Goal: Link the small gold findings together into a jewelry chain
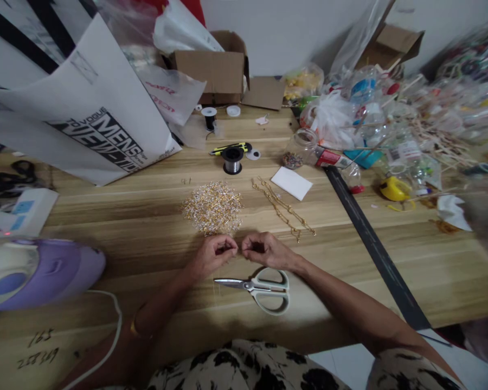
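Note:
My left hand (214,253) and my right hand (267,251) face each other over the wooden table, close together with a small gap between their fingertips. The thumb and fingers of each are pinched; whatever they hold is too small to make out. Just beyond them lies a loose pile of gold and clear beads (213,208). Scissors (256,287) with pale handles rest on the table nearer to me, blades pointing left and slightly apart. To the right of the pile stretch gold beaded chains (280,208).
Behind the pile stand a wire spool (232,161) and a yellow-black cutter (228,148). A jar with beads (299,151) sits by a white pad (291,183). Left are a purple appliance (69,271) with a white cord (116,314) and a large bag (93,119). Bottles and sticks crowd the right.

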`<state>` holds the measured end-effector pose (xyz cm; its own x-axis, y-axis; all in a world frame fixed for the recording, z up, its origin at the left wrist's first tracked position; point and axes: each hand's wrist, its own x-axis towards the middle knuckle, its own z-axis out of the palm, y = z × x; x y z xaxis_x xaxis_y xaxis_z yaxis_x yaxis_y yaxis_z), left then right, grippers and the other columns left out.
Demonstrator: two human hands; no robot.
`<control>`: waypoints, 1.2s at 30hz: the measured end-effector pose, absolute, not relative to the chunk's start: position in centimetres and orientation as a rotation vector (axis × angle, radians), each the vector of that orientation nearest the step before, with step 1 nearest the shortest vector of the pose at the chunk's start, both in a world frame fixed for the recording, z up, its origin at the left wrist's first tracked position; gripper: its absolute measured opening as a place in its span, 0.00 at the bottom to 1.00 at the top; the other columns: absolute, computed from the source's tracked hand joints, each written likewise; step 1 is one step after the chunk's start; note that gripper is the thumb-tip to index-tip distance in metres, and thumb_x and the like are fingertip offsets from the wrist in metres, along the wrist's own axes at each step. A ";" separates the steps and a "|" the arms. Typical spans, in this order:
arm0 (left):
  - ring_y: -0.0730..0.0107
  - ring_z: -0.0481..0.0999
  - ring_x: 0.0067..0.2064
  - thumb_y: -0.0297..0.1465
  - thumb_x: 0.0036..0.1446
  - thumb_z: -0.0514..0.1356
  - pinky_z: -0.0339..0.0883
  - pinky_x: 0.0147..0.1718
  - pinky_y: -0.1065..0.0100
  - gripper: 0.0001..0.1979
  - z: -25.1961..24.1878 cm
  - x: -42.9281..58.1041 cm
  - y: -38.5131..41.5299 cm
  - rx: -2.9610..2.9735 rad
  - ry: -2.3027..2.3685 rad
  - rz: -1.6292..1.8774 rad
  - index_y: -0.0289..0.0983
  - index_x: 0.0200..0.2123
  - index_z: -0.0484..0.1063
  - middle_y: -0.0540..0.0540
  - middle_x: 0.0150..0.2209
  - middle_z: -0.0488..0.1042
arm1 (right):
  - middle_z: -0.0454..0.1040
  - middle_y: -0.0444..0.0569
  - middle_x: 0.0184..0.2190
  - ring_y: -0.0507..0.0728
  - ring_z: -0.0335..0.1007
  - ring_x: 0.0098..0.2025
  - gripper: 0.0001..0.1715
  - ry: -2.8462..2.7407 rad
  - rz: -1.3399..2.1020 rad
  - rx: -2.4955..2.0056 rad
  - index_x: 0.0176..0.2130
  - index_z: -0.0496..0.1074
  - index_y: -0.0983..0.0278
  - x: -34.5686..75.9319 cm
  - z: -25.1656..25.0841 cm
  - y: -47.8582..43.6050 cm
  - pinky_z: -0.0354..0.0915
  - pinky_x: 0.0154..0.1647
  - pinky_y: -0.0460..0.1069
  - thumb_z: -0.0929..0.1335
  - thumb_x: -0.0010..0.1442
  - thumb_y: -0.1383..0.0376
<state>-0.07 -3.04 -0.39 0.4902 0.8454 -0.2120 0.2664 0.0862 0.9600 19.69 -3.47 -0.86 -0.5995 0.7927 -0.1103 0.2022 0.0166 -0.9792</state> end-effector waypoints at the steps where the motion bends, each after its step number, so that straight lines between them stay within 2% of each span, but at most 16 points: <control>1: 0.79 0.63 0.22 0.31 0.50 0.59 0.57 0.21 0.77 0.07 -0.4 -0.1 -3.0 1.469 1.025 0.573 0.32 0.27 0.68 0.53 0.21 0.65 | 0.63 0.41 0.23 0.47 0.55 0.24 0.04 -1.819 1.607 -1.024 0.30 0.67 0.68 19.6 -0.8 -3.6 0.53 0.24 0.42 0.65 0.56 0.68; 16: 0.75 0.68 0.27 0.28 0.50 0.58 0.61 0.27 0.75 0.05 -0.7 0.0 -3.1 1.575 1.064 0.596 0.31 0.28 0.70 0.49 0.24 0.70 | 0.64 0.42 0.23 0.47 0.57 0.24 0.03 -1.792 1.569 -1.105 0.29 0.67 0.68 19.0 -0.8 -3.8 0.53 0.24 0.42 0.65 0.54 0.70; 36: 0.75 0.68 0.27 0.27 0.50 0.58 0.62 0.26 0.75 0.04 -1.3 0.0 -3.1 1.592 1.070 0.612 0.32 0.27 0.70 0.49 0.25 0.70 | 0.64 0.41 0.22 0.46 0.56 0.23 0.03 -1.857 1.495 -1.107 0.28 0.68 0.68 18.9 -1.1 -3.7 0.53 0.22 0.41 0.65 0.53 0.70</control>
<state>-0.05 -3.12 -1.29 0.4650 0.8747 -0.1368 0.3255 -0.0252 0.9452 18.92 -3.71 -1.09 -0.5392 0.8360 -0.1019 0.2778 0.0623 -0.9586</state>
